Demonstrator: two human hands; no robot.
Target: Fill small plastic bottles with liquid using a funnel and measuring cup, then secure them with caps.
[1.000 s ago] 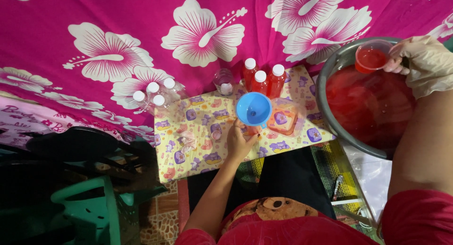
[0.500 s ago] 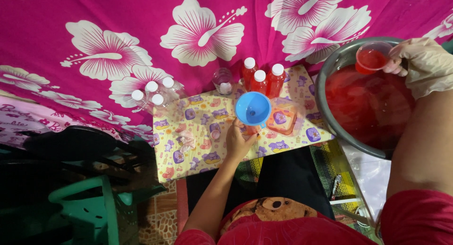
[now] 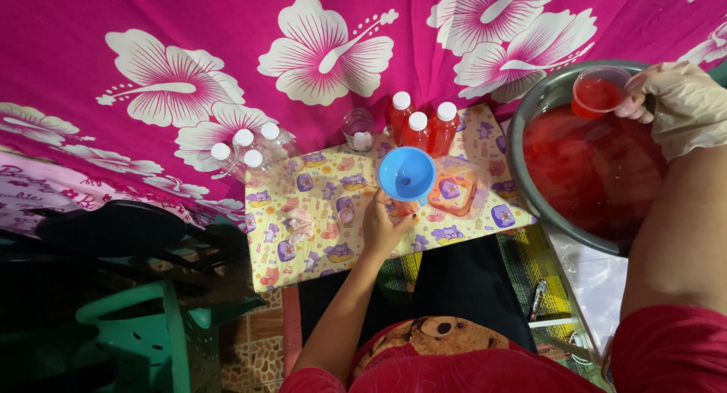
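Observation:
My left hand (image 3: 385,225) grips a small bottle that carries a blue funnel (image 3: 407,173) in its mouth; the bottle is mostly hidden under the funnel and hand. It stands on a low table covered by a yellow patterned cloth (image 3: 318,204). My right hand (image 3: 681,101), in a pale glove, holds a small clear cup of red liquid (image 3: 598,92) over the far rim of a large metal basin (image 3: 530,173) full of red liquid. Three filled red bottles with white caps (image 3: 419,126) stand just behind the funnel.
Three empty capped clear bottles (image 3: 246,147) lie at the table's far left corner. One uncapped clear bottle (image 3: 357,128) stands beside the red ones. A clear tray (image 3: 453,190) sits right of the funnel. A green plastic stool (image 3: 136,329) is at lower left. A pink flowered cloth hangs behind.

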